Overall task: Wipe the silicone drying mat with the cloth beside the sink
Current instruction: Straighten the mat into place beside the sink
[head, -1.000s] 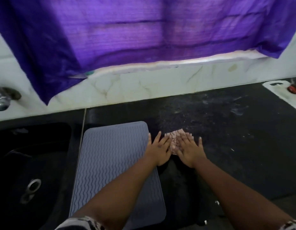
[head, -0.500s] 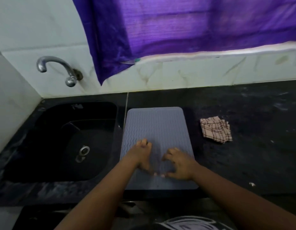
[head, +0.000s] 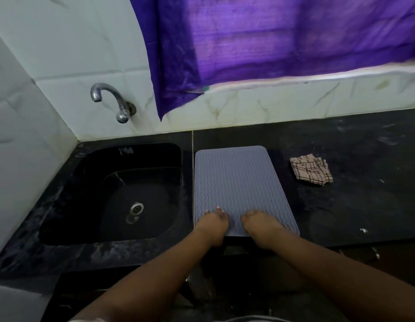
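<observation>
**A:** What does the head camera show?

**B:** A grey silicone drying mat (head: 241,187) lies flat on a dark counter (head: 364,205), just right of a black sink (head: 122,194). The left hand (head: 213,223) and right hand (head: 260,225) both rest on the mat's near edge, fingers curled down onto its ribbed surface. Neither holds anything.

**B:** A small checked cloth (head: 311,169) sits crumpled on the counter to the right of the mat, apart from it and from both hands.

**A:** How would these things handle?

**B:** The cloth looks light and limp, so pinching its bunched middle should lift it whole. The mat looks thin and floppy, probably grippy underneath. One palm pressing on the near edge should stop it creeping during wiping.
</observation>
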Available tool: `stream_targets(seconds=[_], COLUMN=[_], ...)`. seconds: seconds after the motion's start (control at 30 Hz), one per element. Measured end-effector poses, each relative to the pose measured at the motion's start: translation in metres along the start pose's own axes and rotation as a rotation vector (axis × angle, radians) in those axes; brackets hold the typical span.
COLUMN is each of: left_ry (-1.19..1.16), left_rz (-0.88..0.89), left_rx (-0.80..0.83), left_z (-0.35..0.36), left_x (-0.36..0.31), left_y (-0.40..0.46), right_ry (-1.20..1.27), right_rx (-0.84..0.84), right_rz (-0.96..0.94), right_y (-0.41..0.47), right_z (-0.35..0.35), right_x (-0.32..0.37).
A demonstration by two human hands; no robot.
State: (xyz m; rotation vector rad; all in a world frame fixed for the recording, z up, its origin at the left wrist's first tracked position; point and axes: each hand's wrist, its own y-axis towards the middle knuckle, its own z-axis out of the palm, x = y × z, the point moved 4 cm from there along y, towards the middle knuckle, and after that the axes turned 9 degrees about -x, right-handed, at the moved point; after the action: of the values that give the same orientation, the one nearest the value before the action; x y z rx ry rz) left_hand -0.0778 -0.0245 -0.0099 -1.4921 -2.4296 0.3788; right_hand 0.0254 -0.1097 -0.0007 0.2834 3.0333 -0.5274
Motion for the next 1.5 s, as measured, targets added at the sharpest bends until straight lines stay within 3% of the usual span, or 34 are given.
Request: stream_targets(seconds=[0.1,0.2,0.33,0.47,0.53,0.77,0.83,0.93,1.03,1.17,1.37,1.5], left_ry=[-0.021,0.01,0.089,0.085,0.058,0.012,0.065,0.148,0.225,0.228,0.061,0.003], left_rz=[0.022,-0.012,0.044,-0.033,-0.128,-0.388,-0.383,-0.365,-0.301,-0.206,-0.065,0.018], left_rx=[-0.032,0.037,0.167,0.21,0.026,-0.807,-0.96,-1.065,-1.039,-0.956,-0.461,-0.327], left_z=[-0.018,-0.038,-0.069,-0.135,-0.186,-0.34,-0.362,-0.371,-0.35,-0.269,-0.09,-0.028], left_x=[0.002,0.013,0.03,0.075,0.101,0.161,0.167,0.174,0.166,0.139,0.076,0.052], left_y=[0.001,0.003,0.02,0.061,0.083,0.117,0.116,0.114,0.107,0.083,0.053,0.029], right_ry=[0.099,0.188,0.11,0.02,0.01,0.114,0.137,0.12,0.161,0.205,0.269,0.201], right_rx=[-0.064,-0.064,0.111,0.09,-0.026,-0.677,-0.816,-0.916,-0.929,-0.82,-0.354,-0.215], right_rz=[0.082,0.181,0.171,0.196,0.23,0.41,0.435,0.428,0.43,0.397,0.417,0.398], right_y=[-0.001,-0.002,0.005,0.038,0.061,0.118,0.12,0.117,0.106,0.085,0.053,0.026], right_z=[-0.006,-0.025,-0.055,-0.127,-0.176,-0.341,-0.365,-0.371,-0.342,-0.259,-0.097,-0.02], right_x=[-0.013,-0.04,-0.06,-0.092,-0.114,-0.189,-0.198,-0.197,-0.189,-0.167,-0.109,-0.081])
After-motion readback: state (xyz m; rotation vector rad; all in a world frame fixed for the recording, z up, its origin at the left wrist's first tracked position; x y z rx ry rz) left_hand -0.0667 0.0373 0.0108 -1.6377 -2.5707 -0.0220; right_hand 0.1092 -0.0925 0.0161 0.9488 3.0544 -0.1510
